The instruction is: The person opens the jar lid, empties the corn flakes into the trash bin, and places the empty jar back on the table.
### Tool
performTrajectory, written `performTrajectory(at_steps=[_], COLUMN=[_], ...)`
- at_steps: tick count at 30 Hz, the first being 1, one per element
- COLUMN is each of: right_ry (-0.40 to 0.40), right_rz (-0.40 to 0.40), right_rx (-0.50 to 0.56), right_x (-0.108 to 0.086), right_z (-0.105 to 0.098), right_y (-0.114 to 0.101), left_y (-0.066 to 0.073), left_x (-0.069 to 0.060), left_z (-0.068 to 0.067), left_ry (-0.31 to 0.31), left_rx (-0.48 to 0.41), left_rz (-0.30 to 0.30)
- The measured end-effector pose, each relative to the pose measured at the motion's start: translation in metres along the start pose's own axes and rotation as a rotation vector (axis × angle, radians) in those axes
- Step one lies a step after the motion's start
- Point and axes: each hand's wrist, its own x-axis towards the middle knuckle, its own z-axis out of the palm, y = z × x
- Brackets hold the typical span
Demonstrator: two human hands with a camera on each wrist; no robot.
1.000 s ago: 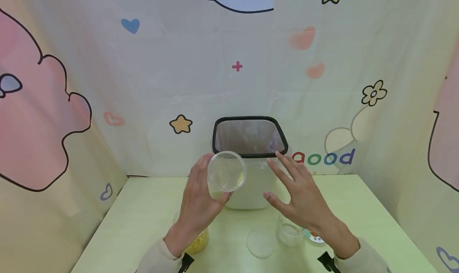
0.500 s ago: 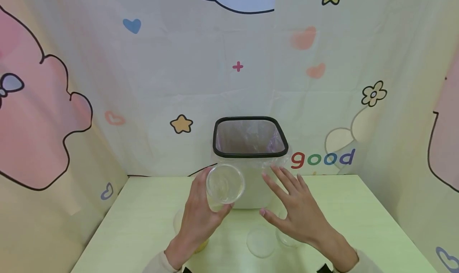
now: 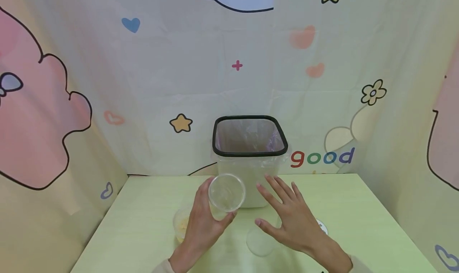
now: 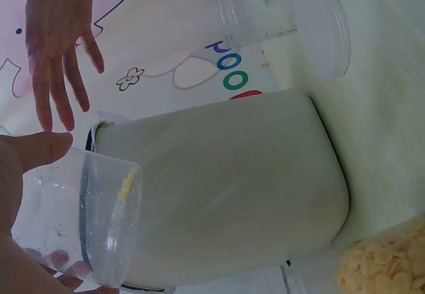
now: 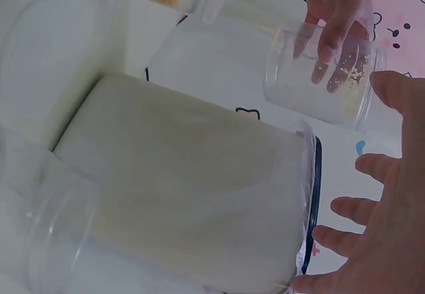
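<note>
My left hand [image 3: 204,227] grips a clear plastic jar [image 3: 227,193], its round end facing the head camera. Yellowish crumbs [image 5: 353,78] cling inside the jar near one end. Across from it, my right hand [image 3: 292,221] hovers with fingers spread, apart from the jar and holding nothing. Behind both stands a pale waste bin [image 3: 251,185] with a black rim and a plastic liner. Partly hidden by my left hand is a jar of yellow flakes [image 3: 181,226]. Another clear jar [image 5: 60,227] shows in the right wrist view; my right hand covers it in the head view.
A clear round disc [image 3: 260,242], perhaps a lid, lies on the pale green table [image 3: 143,217] between the hands. Part of a white round item with print [image 3: 322,226] shows beyond my right hand. A printed curtain [image 3: 161,65] closes the back and sides.
Both hands have come down, the left bringing the clear jar from beside the bin's rim to in front of its lower body. My right hand has also shifted slightly left, fingers still spread.
</note>
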Motion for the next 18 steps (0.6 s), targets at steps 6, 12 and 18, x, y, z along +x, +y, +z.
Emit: performTrajectory(at_steps=[6,12,18], right_ry=[-0.018,-0.03,-0.045], right_rz=[0.01,0.025,0.047], right_rx=[-0.002,0.001,-0.004], right_x=[-0.004,-0.007,-0.013], right_z=[0.008,0.012,0.016], right_y=[-0.004,-0.006,-0.006], left_y=[-0.002,-0.004,-0.007], left_x=[-0.009,-0.018,-0.028], left_z=[0.006,0.012,0.019], left_ry=[-0.031,-0.063,-0.082], left_rx=[-0.04,-0.095,-0.114], left_rz=[-0.073,-0.161,-0.233])
